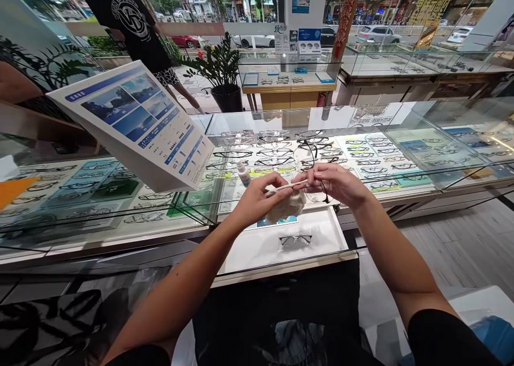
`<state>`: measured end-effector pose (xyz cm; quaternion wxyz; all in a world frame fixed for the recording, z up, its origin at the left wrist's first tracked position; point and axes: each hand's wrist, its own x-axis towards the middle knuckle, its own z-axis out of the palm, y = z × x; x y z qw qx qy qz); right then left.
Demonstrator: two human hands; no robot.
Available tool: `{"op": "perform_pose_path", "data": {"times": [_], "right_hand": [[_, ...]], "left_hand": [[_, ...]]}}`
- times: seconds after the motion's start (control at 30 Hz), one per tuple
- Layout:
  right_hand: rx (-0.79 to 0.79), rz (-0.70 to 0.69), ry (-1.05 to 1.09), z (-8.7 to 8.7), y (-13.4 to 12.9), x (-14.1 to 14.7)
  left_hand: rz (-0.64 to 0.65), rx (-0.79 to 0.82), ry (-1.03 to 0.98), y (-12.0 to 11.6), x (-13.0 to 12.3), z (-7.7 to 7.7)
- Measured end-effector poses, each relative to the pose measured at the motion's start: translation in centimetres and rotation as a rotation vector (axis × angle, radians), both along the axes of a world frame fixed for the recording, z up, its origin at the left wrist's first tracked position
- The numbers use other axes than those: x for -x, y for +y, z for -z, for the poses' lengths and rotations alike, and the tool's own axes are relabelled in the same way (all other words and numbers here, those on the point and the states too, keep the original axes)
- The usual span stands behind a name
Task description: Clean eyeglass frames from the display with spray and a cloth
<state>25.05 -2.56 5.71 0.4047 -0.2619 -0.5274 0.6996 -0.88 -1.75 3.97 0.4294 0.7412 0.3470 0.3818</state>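
Observation:
Above the glass counter, my right hand (pixel 339 184) is closed on a pair of eyeglasses (pixel 326 197) with thin dark rims, which hangs turned on its side. My left hand (pixel 263 194) pinches a crumpled pale grey cloth (pixel 286 209) that droops below its fingers. A thin pale strip runs between the two hands; whether it is the cloth's edge or a separate stick I cannot tell. The fingertips of both hands almost meet at the glasses. On the counter just beyond my left hand stands a small white bottle (pixel 243 173).
An open white drawer (pixel 249 253) under my hands holds another pair of glasses (pixel 295 240). Rows of frames lie inside the glass display counter (pixel 417 167). A tilted cardboard sign (pixel 152 141) stands at left. Beyond it is a person (pixel 132 23) in black, beside a potted plant (pixel 225 71).

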Motion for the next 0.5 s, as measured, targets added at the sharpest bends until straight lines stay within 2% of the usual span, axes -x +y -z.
{"op": "perform_pose_path", "data": {"times": [0.33,0.5], "right_hand": [[-0.007,0.013,-0.02,-0.14,0.01,-0.29],[-0.015,-0.024,-0.052,0.09,-0.15,0.51]], "left_hand": [[-0.004,-0.106,0.109,0.42,0.63,-0.29],[0.053,-0.127,0.153,0.26,0.37,0.03]]}}
